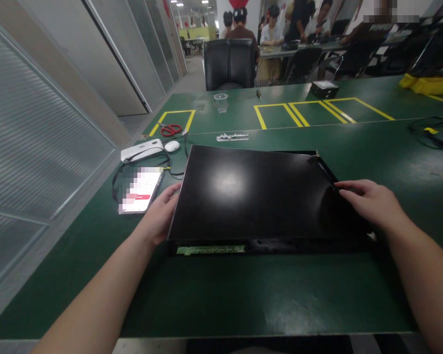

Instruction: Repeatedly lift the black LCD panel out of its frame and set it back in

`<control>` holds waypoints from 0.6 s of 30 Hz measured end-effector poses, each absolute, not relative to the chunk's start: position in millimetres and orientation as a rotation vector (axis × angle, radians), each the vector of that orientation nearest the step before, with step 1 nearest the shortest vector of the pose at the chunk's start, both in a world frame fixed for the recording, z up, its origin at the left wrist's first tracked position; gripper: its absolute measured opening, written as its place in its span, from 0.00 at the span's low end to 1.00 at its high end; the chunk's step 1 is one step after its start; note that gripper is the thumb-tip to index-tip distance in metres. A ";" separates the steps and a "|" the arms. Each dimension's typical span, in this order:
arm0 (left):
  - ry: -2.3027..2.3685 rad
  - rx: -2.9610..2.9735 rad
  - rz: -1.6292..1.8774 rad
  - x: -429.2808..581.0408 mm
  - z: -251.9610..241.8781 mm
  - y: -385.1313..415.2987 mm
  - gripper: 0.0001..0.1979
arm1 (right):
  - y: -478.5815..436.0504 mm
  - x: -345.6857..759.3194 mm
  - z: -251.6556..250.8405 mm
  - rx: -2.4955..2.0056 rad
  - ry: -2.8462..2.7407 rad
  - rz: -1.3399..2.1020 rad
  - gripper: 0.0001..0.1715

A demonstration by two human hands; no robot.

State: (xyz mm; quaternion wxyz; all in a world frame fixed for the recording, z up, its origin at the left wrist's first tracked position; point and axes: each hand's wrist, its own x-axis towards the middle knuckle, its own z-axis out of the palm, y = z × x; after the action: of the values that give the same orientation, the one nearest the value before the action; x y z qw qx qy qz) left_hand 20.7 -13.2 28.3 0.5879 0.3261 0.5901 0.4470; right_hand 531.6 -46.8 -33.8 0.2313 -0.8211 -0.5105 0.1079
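Note:
A glossy black display panel [266,196] lies skewed over a black frame [327,169], whose far and right edges show past it. Along the near side a green circuit strip [211,250] is exposed. My left hand [163,216] grips the panel's left edge, its fingertips partly hidden behind it. At the right side, thumb and fingers of my right hand [369,199] pinch the black frame's edge beside the panel. How far the panel is lifted off the frame on the left, I cannot tell.
Left of the panel are a lit phone [142,191], a white device [142,150] with cables, a white mouse [172,146] and red-handled scissors [171,130]. Beyond it are white strips [232,137], a plastic cup [221,103] and a black box [324,89]. Several people sit farther back.

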 end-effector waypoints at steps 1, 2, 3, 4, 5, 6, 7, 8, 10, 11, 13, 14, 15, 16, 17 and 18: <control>1.387 0.764 1.038 22.3 30.1 -14.0 0.39 | -47.0 532.2 -34.3 -2.256 -1.406 0.300 0.23; 1.396 0.769 1.038 23.8 31.8 -14.7 0.38 | -47.2 532.5 -34.6 -2.254 -1.408 0.304 0.24; 1.404 0.776 1.041 25.2 33.3 -15.3 0.38 | -47.4 532.6 -34.7 -2.253 -1.409 0.307 0.24; 1.409 0.785 1.043 26.1 34.4 -15.8 0.38 | -47.5 532.4 -34.6 -2.252 -1.409 0.307 0.25; 1.410 0.793 1.045 26.6 35.2 -16.1 0.38 | -47.6 532.0 -34.4 -2.250 -1.410 0.306 0.25; 1.410 0.800 1.047 26.6 35.5 -16.2 0.38 | -47.5 531.5 -34.1 -2.246 -1.412 0.305 0.25; 1.408 0.804 1.049 26.0 35.4 -16.2 0.38 | -47.5 530.9 -33.8 -2.241 -1.415 0.303 0.26; 1.405 0.808 1.051 25.0 34.9 -16.1 0.38 | -47.4 530.5 -33.7 -2.234 -1.418 0.300 0.26; 1.392 0.830 1.054 22.3 32.9 -15.8 0.37 | -47.1 530.1 -33.8 -2.218 -1.424 0.293 0.26; 1.383 0.848 1.055 21.0 31.8 -15.7 0.36 | -46.9 530.3 -34.1 -2.210 -1.425 0.289 0.26; 1.354 0.887 1.058 19.3 29.9 -15.9 0.34 | -46.6 530.9 -35.1 -2.197 -1.426 0.282 0.26; 1.336 0.901 1.060 19.1 29.5 -16.2 0.32 | -46.4 531.3 -35.6 -2.191 -1.427 0.281 0.26; 1.318 0.909 1.066 19.3 29.6 -16.7 0.31 | -46.3 531.5 -36.0 -2.185 -1.427 0.283 0.26; 1.297 0.909 1.074 19.7 30.4 -17.1 0.29 | -46.2 531.5 -36.2 -2.181 -1.427 0.287 0.25; 1.274 0.904 1.080 20.2 31.6 -17.6 0.28 | -46.2 531.3 -36.3 -2.179 -1.426 0.294 0.25; 1.247 0.898 1.084 20.5 33.3 -17.9 0.26 | -46.2 531.0 -36.3 -2.178 -1.423 0.302 0.26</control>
State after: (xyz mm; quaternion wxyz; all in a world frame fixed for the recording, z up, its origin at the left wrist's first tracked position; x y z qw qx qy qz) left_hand 20.5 -17.9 33.3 0.5897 0.3856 0.5355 0.4656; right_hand 531.0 -46.2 -36.3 0.2581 -0.8033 -0.5250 0.1113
